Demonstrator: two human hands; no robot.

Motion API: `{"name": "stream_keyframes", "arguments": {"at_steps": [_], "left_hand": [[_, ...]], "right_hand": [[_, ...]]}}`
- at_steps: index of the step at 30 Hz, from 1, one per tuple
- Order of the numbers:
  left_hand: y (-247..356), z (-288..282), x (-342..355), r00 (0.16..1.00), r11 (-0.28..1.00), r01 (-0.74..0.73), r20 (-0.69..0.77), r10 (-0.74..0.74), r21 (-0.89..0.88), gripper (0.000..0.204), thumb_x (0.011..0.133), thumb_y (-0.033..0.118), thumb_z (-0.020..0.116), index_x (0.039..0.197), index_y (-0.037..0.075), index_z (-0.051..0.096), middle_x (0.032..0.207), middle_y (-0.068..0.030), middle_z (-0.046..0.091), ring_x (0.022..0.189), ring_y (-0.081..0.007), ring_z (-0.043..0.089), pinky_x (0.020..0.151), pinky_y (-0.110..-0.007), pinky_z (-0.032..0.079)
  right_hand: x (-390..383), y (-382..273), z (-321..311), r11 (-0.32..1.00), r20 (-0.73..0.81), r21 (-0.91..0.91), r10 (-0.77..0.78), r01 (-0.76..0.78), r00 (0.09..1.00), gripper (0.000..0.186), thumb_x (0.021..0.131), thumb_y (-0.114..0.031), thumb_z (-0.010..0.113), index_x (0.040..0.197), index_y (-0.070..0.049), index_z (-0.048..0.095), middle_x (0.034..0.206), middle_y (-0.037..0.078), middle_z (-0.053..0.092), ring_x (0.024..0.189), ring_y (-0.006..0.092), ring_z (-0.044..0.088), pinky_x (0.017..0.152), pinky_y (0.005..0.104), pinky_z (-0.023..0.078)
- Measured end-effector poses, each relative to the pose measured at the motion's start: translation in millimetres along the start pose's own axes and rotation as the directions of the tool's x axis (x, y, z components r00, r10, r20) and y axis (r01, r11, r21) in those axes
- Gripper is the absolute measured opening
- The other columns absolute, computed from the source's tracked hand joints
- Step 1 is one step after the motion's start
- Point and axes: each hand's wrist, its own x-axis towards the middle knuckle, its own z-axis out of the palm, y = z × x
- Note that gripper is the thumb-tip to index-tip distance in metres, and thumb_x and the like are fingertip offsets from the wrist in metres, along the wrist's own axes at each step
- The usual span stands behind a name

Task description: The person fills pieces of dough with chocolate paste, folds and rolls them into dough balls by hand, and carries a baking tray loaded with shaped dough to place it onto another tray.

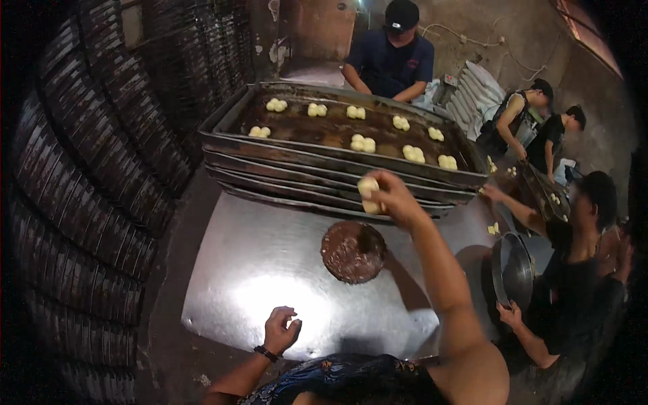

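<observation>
My right hand (393, 198) is closed on a pale dough cluster (368, 194), holding it up in front of the near side of the stacked baking trays. The top tray (297, 140) carries several similar knotted dough pieces (363, 143), set apart in rows. Below my right hand, a round, dark brown, glossy thing (353, 253) sits on the metal table (223, 270); I cannot tell whether it is a bowl or what is in it. My left hand (280, 331), a dark band at its wrist, hovers over the table's near edge with its fingers loosely bent and apart, holding nothing visible.
Racked dark trays (88, 223) line the left side. Across the stack stands a person in a cap (398, 57). At right, another person holds a round metal pan (513, 270) near dough pieces. Two more people work behind, by piled white sacks (476, 94).
</observation>
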Motion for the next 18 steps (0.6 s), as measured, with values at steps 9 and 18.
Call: {"name": "stream_keyframes", "arguments": {"at_steps": [9,18], "left_hand": [[-5.7,4.6,8.2,0.988,0.962,-0.155,0.048,0.148,0.224,0.019,0.070,0.021,0.065,0.079,0.005,0.059,0.090,-0.0112,0.059,0.086,-0.0288,0.056,0.073,-0.037,0.047],[-3.8,11.1,8.6,0.987,0.957,-0.158,-0.004,0.164,0.245,0.015,0.067,0.012,0.063,0.078,0.002,0.058,0.085,-0.0143,0.059,0.083,-0.0304,0.057,0.070,-0.038,0.047]], "right_hand": [[238.8,-11.4,25.0,0.962,-0.103,-0.261,0.050,-0.076,0.993,0.049,0.074,-0.045,0.063,0.100,-0.005,0.053,0.085,0.009,0.055,0.072,0.0165,0.051,0.068,0.0328,0.042],[153.7,-41.8,-20.4,0.879,-0.121,-0.461,-0.195,0.119,0.973,0.041,0.080,-0.034,0.055,0.107,-0.003,0.059,0.090,0.010,0.064,0.073,0.0183,0.061,0.065,0.0291,0.048]]}}
